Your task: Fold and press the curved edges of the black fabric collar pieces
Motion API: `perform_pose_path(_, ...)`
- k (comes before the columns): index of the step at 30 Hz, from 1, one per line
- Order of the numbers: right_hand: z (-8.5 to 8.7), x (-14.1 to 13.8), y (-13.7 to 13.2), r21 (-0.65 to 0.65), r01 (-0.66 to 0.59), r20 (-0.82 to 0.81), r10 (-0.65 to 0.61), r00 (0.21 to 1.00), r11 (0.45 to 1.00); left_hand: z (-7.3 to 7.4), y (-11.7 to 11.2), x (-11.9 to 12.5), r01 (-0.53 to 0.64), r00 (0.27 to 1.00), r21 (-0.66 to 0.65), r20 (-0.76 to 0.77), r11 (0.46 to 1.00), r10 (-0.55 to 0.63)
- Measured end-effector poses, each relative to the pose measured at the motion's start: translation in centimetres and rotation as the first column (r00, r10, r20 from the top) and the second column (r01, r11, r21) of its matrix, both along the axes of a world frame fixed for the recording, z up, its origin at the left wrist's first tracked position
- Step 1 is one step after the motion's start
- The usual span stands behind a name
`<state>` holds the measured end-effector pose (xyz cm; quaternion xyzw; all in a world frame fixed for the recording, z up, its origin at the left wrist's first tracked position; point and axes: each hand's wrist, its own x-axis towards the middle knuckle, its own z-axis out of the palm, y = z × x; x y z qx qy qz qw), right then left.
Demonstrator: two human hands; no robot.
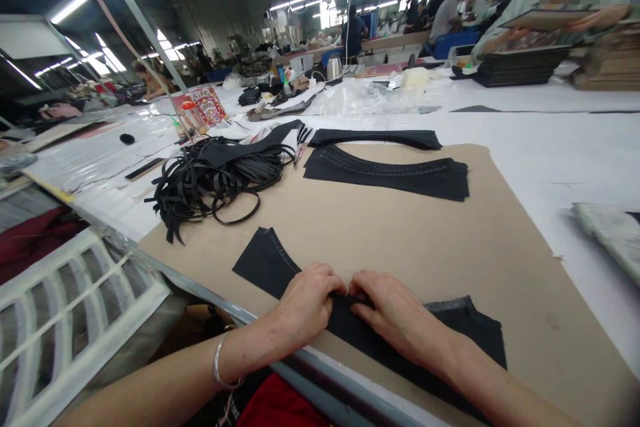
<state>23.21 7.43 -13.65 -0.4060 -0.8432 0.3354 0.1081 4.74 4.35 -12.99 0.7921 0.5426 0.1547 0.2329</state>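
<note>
A curved black fabric piece (265,260) with stitched edges lies on a brown cardboard sheet (400,233) near the table's front edge. My left hand (307,303) and my right hand (387,310) rest side by side on its middle. Both have their fingers curled and pinch the cloth's upper edge, fingertips almost touching. A silver bracelet sits on my left wrist.
Two stacks of similar curved black pieces (390,170) lie further back on the cardboard. A tangle of black strips (215,177) sits at the left. A white grid rack (65,313) is below left. Other people work at far tables; stacked goods (520,63) stand at back right.
</note>
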Motion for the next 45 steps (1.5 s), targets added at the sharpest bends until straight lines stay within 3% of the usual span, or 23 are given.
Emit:
perform_pose_path(6,0.0,0.9,-0.1,0.014,-0.039,-0.041,0.040,0.998,0.999,0.2,-0.6,0.8,-0.018,1.000,0.005,-0.018,1.000,0.018)
perform_pose_path(12,-0.5,2.3,-0.5,0.105,-0.122,-0.077,0.130,0.989,0.987,-0.9,-2.7,1.3,-0.032,0.999,0.126,0.020,0.991,0.030)
perform_pose_path(18,-0.6,2.8,-0.4,0.183,-0.183,-0.048,0.195,0.980,0.966,-1.4,-2.7,1.1,-0.059,0.996,0.149,0.073,0.987,0.049)
perform_pose_path(24,-0.8,2.9,-0.4,0.248,-0.217,-0.005,0.225,0.974,0.944,-1.7,-3.4,1.2,0.067,0.996,0.212,-0.077,0.975,-0.052)
perform_pose_path(28,-0.7,3.4,-0.3,0.250,-0.222,0.010,0.227,0.974,0.942,-2.6,-4.5,1.0,0.152,0.976,0.337,-0.202,0.929,-0.086)
perform_pose_path(34,-0.4,4.9,-0.3,0.269,-0.233,0.020,0.236,0.972,0.935,-3.0,-4.8,0.9,0.169,0.966,0.416,-0.249,0.893,-0.067)
perform_pose_path(45,-0.4,7.2,-0.6,0.342,-0.255,0.047,0.255,0.966,0.904,-2.4,-4.5,1.5,0.223,0.936,0.422,-0.344,0.879,-0.072)
